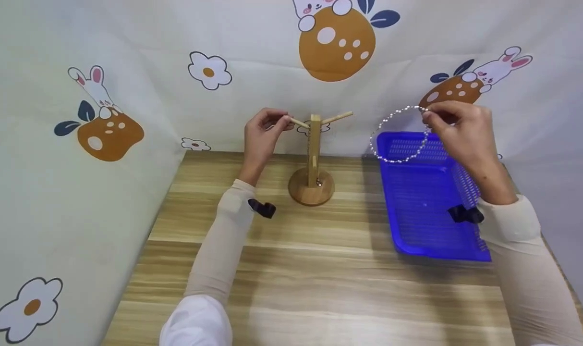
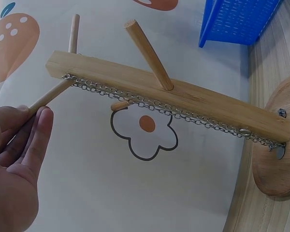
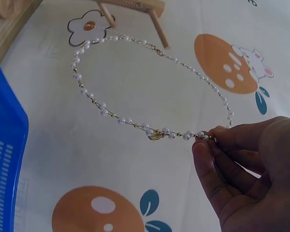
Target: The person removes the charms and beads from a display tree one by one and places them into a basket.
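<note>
A pearl necklace point(image 1: 399, 161) hangs as a loop from my right hand point(image 1: 464, 132), pinched between thumb and fingers above the basket. In the right wrist view the necklace point(image 3: 128, 121) shows white beads and a small gold pendant. My left hand point(image 1: 267, 134) pinches the end of the left peg on a wooden jewelry stand point(image 1: 315, 154). In the left wrist view, a silver chain necklace point(image 2: 154, 105) hangs from that peg by the post and runs down along it to the round base point(image 2: 275, 169).
A blue plastic basket point(image 1: 416, 202) stands on the wooden table point(image 1: 320, 288), right of the stand. Behind is a pale cloth wall point(image 1: 253, 29) printed with rabbits, oranges and flowers. The stand's other pegs stick out to the right and front.
</note>
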Available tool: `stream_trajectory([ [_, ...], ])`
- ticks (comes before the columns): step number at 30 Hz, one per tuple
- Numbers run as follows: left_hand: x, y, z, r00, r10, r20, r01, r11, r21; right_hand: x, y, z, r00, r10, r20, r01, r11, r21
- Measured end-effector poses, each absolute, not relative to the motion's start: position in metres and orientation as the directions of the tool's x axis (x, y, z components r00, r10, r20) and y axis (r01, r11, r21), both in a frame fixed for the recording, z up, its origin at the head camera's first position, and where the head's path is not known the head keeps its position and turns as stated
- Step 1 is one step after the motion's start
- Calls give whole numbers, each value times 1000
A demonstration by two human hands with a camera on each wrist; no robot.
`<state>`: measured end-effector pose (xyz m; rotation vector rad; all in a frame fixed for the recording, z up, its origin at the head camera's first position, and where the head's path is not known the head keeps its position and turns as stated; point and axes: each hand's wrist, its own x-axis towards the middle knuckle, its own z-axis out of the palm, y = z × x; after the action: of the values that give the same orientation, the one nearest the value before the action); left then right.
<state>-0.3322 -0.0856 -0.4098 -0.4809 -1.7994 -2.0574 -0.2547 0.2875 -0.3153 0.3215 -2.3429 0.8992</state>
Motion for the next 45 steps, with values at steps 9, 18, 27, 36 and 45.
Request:
stream_trajectory([
  [9, -333, -87, -410, -880, -54, 473, 476, -121, 871, -259, 315, -317, -839, 79, 538, -300, 758, -579],
  [18, -333, -87, -410, -880, -54, 472, 475, -134, 870, -267, 341, -327, -861, 110, 496, -240, 772, -589],
  [27, -334, -87, -410, -875, -52, 481, 483, -136, 865, -271, 355, -343, -880, 127, 457, -191, 788, -586],
  [36, -334, -85, -409, -879, -58, 474, 477, -132, 869, -273, 361, -363, -925, 128, 357, -113, 806, -581],
  [45, -332, -85, -408, -882, -58, 468, 472, -131, 872, -282, 361, -392, -927, 105, 361, -117, 832, -542],
])
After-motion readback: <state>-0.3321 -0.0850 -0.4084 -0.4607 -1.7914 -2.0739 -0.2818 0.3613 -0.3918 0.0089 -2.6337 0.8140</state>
